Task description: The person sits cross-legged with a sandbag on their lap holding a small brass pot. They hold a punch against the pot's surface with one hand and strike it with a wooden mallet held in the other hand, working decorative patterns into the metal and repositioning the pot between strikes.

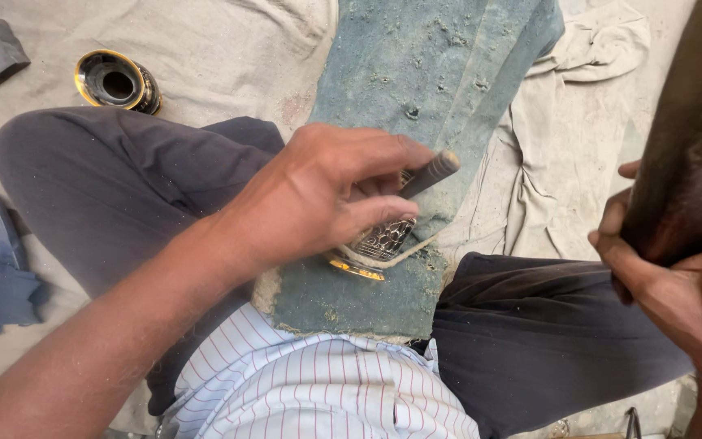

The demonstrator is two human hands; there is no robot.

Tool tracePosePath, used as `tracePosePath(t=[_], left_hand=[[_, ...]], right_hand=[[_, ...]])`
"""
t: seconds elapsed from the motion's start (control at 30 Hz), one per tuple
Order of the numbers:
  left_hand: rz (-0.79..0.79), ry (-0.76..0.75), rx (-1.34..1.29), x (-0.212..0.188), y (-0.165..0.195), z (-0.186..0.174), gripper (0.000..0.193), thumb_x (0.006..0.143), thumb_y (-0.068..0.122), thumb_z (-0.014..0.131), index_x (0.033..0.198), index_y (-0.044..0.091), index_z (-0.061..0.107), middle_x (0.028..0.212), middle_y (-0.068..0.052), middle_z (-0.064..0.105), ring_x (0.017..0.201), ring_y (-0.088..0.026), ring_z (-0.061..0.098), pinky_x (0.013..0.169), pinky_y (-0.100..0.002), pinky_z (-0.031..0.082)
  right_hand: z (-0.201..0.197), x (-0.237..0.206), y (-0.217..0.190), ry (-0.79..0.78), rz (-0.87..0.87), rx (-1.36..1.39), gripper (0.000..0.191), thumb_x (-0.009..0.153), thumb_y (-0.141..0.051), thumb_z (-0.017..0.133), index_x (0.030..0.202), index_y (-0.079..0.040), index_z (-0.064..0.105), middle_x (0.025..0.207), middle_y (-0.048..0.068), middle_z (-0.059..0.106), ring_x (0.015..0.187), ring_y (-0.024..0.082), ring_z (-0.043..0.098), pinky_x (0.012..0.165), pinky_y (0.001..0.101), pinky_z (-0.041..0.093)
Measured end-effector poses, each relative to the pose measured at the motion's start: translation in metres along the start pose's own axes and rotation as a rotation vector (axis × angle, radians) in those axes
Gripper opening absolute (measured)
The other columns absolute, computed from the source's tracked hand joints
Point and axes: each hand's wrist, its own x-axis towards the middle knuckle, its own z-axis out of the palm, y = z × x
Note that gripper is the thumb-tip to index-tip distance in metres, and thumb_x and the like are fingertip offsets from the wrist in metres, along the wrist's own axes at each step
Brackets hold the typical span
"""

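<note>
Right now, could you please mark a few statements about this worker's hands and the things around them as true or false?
1. The left hand grips a thin dark tool. True.
2. A patterned metal piece lies on the green pad. True.
3. The right hand is empty. False: it holds a large dark mallet.
4. The brass cup stands on the green pad. False: it lies on the cloth, far left.

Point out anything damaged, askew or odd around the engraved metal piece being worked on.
The blue-green padded board under the engraved metal piece is worn: pitted with small holes, dusty, and frayed along its near edge. The left hand holds a dark stick tool over the piece. A second metal cup lies tipped on the cloth.
</note>
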Motion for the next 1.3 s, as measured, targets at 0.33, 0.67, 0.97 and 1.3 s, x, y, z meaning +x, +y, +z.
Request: tracePosePath(t=[0.33,0.67,0.97,1.3], left_hand=[[0.044,0.029,0.035,-0.001,0.004,0.001,0.038,0.089,0.017,0.081,0.123,0.007,0.068,0.103,-0.004,0.073,0.081,-0.014,0.071,0.073,-0.025,0.063],[-0.267,0.058,0.119,-0.008,-0.028,0.010,0.023,0.101,0.013,0.060,0.121,0.003,0.065,0.108,-0.012,0.066,0.093,-0.018,0.068,0.080,-0.034,0.060],[-0.305,-0.121,0.165,0.027,-0.030,0.013,0.018,0.083,0.022,0.078,0.095,0.009,0.073,0.087,-0.004,0.073,0.082,-0.017,0.070,0.073,-0.034,0.059],[-0.022,-0.062,0.383,0.023,-0.015,0.023,0.014,0.095,0.011,0.073,0.107,0.005,0.070,0.100,-0.009,0.070,0.097,-0.025,0.067,0.085,-0.039,0.055]], right_hand=[[0.019,-0.016,-0.041,0.032,-0.503,-0.494,0.054,0.075,0.017,0.071,0.126,0.005,0.057,0.092,0.018,0.068,0.069,0.021,0.067,0.058,0.0328,0.055],[0.080,-0.016,0.035,-0.288,-0.013,0.532,0.063,0.078,0.014,0.077,0.135,0.001,0.053,0.102,0.017,0.067,0.094,0.025,0.067,0.081,0.0396,0.059],[0.114,-0.036,0.036,-0.582,0.065,0.935,0.054,0.077,0.017,0.065,0.126,-0.003,0.053,0.141,0.024,0.060,0.118,0.030,0.066,0.079,0.0363,0.064],[0.110,-0.030,0.037,-0.430,0.176,0.955,0.051,0.079,0.014,0.062,0.126,-0.001,0.051,0.134,0.024,0.065,0.106,0.028,0.070,0.074,0.0358,0.062]])
